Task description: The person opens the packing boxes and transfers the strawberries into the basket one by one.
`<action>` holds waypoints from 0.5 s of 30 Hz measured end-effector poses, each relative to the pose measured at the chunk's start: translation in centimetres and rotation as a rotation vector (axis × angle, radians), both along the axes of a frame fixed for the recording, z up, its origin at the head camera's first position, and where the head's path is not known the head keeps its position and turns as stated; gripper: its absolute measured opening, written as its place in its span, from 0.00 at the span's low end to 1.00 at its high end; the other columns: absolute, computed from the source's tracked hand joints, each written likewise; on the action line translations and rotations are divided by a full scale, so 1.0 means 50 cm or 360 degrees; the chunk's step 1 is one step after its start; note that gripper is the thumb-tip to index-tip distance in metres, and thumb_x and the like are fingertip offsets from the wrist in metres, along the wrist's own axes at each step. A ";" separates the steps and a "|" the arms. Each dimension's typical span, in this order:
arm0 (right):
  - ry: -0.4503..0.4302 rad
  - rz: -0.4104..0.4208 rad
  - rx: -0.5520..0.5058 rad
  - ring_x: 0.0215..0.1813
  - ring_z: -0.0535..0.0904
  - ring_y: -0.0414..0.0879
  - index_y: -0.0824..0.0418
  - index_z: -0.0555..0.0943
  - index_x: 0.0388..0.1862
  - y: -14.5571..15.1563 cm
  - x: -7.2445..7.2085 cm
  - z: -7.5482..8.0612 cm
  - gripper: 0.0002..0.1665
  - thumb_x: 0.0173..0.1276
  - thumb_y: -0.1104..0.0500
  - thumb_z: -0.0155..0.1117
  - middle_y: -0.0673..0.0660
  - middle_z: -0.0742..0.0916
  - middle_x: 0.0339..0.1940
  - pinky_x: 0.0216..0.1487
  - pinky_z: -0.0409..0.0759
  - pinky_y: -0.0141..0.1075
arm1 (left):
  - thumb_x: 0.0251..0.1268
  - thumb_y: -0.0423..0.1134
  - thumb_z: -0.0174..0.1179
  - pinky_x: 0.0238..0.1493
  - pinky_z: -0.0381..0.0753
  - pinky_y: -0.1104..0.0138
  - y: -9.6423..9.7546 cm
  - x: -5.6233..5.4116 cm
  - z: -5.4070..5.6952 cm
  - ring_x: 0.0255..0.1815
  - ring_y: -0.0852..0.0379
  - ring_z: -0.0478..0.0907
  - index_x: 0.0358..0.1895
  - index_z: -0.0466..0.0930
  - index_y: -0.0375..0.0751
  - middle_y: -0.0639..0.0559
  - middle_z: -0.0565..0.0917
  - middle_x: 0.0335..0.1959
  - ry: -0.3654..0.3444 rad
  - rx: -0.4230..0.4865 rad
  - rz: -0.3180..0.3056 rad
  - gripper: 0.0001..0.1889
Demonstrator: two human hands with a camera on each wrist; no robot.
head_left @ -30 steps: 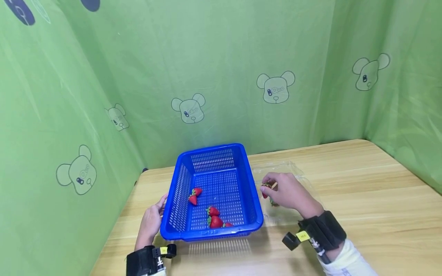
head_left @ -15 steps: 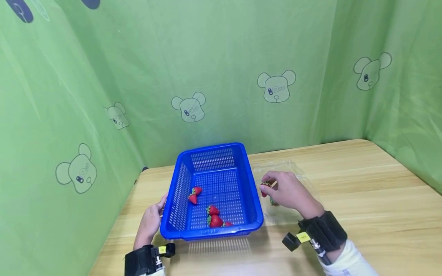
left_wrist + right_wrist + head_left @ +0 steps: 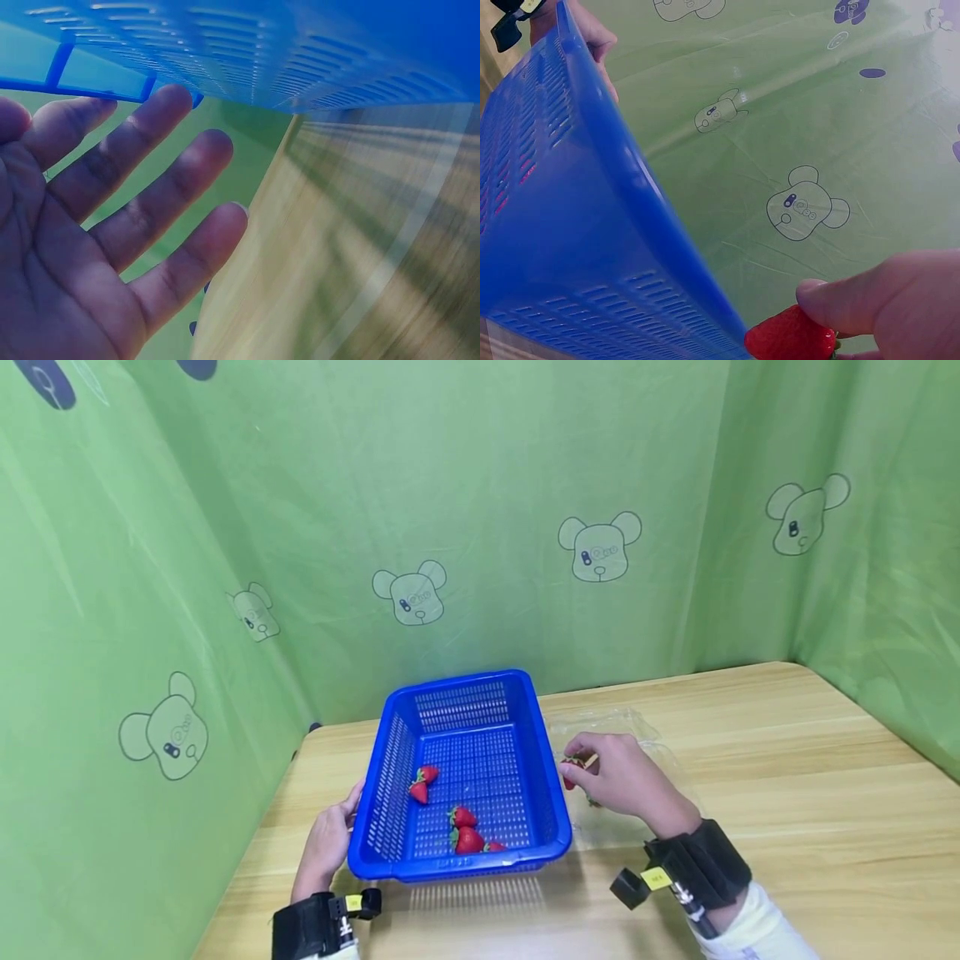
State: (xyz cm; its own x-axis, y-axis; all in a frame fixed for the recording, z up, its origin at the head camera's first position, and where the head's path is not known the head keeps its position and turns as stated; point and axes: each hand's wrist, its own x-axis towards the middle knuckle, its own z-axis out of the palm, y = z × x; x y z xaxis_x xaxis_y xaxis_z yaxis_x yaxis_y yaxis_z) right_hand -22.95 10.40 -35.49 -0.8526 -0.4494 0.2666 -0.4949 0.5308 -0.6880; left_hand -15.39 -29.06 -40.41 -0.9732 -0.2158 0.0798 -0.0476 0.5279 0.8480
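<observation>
My right hand (image 3: 626,777) pinches a red strawberry (image 3: 570,774) between thumb and fingers, just beyond the right rim of the blue plastic basket (image 3: 558,793). In the right wrist view the same strawberry (image 3: 791,335) shows close to the basket's rim, its green cap partly hidden. More strawberries (image 3: 468,841) lie inside the basket, towards its left and near sides. My left hand (image 3: 327,841) is at the basket's left side. In the left wrist view its fingers (image 3: 161,195) are spread and nearly straight, the upper ones against the rim. Partly behind my right hand is another strawberry (image 3: 594,802).
A clear plastic package (image 3: 607,722) lies on the wooden table (image 3: 810,760) to the right of the basket, under and behind my right hand. Green curtains (image 3: 495,485) with bear prints rise behind the table and along both sides.
My right hand has shifted slightly left, bringing the pinched strawberry closer to the basket's rim. My left hand and the basket have hardly moved.
</observation>
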 end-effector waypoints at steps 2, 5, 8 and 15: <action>0.0002 -0.0001 0.0004 0.24 0.80 0.39 0.62 0.81 0.39 -0.001 0.001 0.001 0.07 0.68 0.59 0.64 0.50 0.86 0.28 0.21 0.79 0.33 | 0.78 0.35 0.24 0.55 0.78 0.52 0.000 0.000 -0.001 0.55 0.37 0.77 0.70 0.63 0.30 0.31 0.78 0.57 0.0001 -0.0010 -0.0003 0.26; -0.0005 0.0003 0.0001 0.23 0.80 0.38 0.63 0.81 0.40 -0.002 0.003 0.003 0.07 0.68 0.59 0.64 0.51 0.86 0.29 0.20 0.79 0.33 | 0.78 0.35 0.24 0.55 0.77 0.51 -0.001 -0.001 -0.002 0.56 0.37 0.77 0.70 0.63 0.31 0.31 0.77 0.57 -0.0006 -0.0031 -0.0010 0.26; -0.0012 0.0004 -0.0001 0.24 0.80 0.38 0.63 0.81 0.41 -0.003 0.005 0.006 0.08 0.68 0.58 0.64 0.51 0.87 0.30 0.21 0.79 0.33 | 0.78 0.36 0.23 0.56 0.76 0.50 -0.002 0.000 0.000 0.57 0.37 0.76 0.70 0.62 0.31 0.31 0.77 0.57 -0.0016 -0.0043 -0.0012 0.26; 0.0009 -0.0005 0.0011 0.29 0.83 0.42 0.63 0.82 0.41 -0.008 0.011 0.012 0.08 0.68 0.58 0.65 0.51 0.87 0.30 0.23 0.79 0.32 | 0.78 0.36 0.23 0.57 0.76 0.50 -0.003 0.003 0.001 0.58 0.37 0.75 0.71 0.62 0.32 0.32 0.76 0.59 -0.0020 -0.0026 -0.0012 0.26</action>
